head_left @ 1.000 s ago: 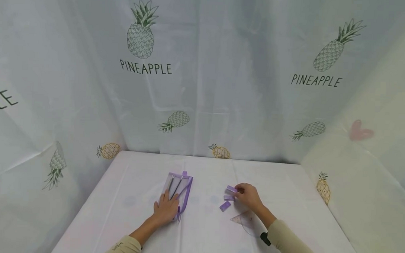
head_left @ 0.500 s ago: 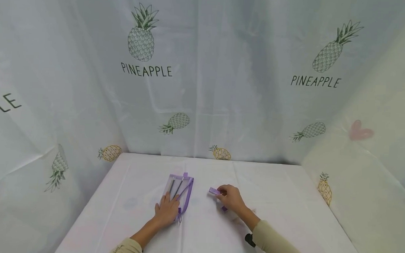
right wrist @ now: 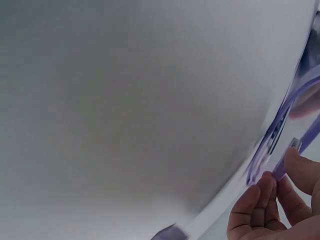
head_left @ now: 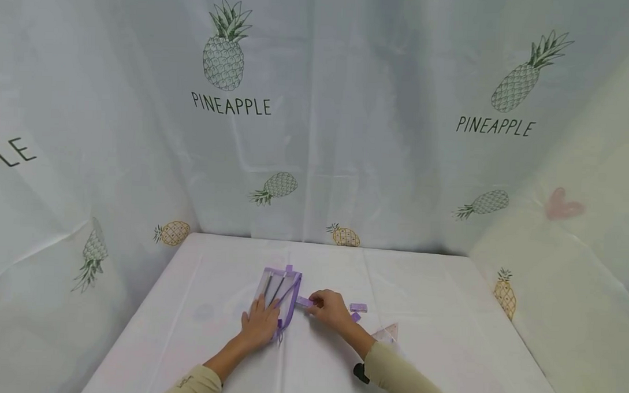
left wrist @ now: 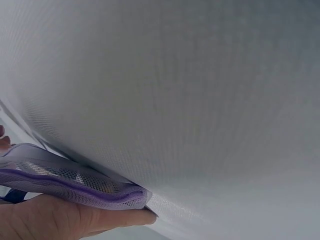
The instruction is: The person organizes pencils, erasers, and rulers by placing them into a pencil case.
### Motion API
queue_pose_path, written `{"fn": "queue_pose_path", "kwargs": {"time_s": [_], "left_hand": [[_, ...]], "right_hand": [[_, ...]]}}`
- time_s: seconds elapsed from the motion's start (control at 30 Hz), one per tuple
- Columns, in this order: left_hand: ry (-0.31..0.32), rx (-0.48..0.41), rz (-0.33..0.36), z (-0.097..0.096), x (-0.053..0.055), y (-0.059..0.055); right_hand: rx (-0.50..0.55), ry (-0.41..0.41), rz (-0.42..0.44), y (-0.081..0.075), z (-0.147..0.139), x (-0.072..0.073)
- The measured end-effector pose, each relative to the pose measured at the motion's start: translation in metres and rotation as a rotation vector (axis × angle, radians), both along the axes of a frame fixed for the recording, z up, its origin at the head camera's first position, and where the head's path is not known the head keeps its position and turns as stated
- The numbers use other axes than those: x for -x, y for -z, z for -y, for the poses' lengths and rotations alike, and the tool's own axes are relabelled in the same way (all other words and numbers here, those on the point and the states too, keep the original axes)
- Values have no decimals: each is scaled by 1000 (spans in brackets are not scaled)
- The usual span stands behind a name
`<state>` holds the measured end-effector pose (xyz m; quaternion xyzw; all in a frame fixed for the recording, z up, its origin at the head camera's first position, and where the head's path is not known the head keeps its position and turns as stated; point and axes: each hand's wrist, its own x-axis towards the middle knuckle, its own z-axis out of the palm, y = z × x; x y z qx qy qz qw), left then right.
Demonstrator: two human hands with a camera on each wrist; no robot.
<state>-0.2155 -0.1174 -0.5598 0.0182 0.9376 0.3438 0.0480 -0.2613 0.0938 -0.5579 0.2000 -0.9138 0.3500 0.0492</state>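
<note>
A purple mesh pencil pouch (head_left: 294,300) lies on the white table with two dark pens (head_left: 278,289) visible in it. My left hand (head_left: 260,323) rests on its near left part, fingers spread and extended. In the left wrist view, the thumb (left wrist: 120,218) lies along the pouch's mesh edge (left wrist: 115,199). With thumb and fingertips, my right hand (head_left: 330,308) pinches a small purple eraser (head_left: 304,301), whose far end is right at the pouch's zipped right edge. The right wrist view shows this eraser (right wrist: 280,170) close to the purple trim (right wrist: 295,97).
Two more purple erasers (head_left: 358,308) lie right of my right hand, the nearer one partly hidden by the wrist. A clear set square (head_left: 389,333) lies beyond the right forearm, partly covered. A pineapple-print curtain (head_left: 337,133) hangs around the table's back and sides.
My right hand has carried the eraser leftward from beside the other erasers to the pouch's right edge. The left hand has stayed on the pouch.
</note>
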Motion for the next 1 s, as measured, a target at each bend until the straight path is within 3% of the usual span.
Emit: {"fn": "queue_pose_path", "kwargs": {"time_s": [0.27, 0.4, 0.6, 1.0], "left_hand": [[1, 5, 7, -1, -8, 8], [16, 28, -8, -2, -6, 8], [16, 60, -32, -2, 0, 3], [43, 107, -55, 0, -2, -7]], "right_hand": [[-33, -80, -6, 8, 26, -1], [-32, -112, -6, 6, 33, -1], [-33, -119, 29, 1, 42, 3], [-34, -158, 32, 4, 56, 3]]}}
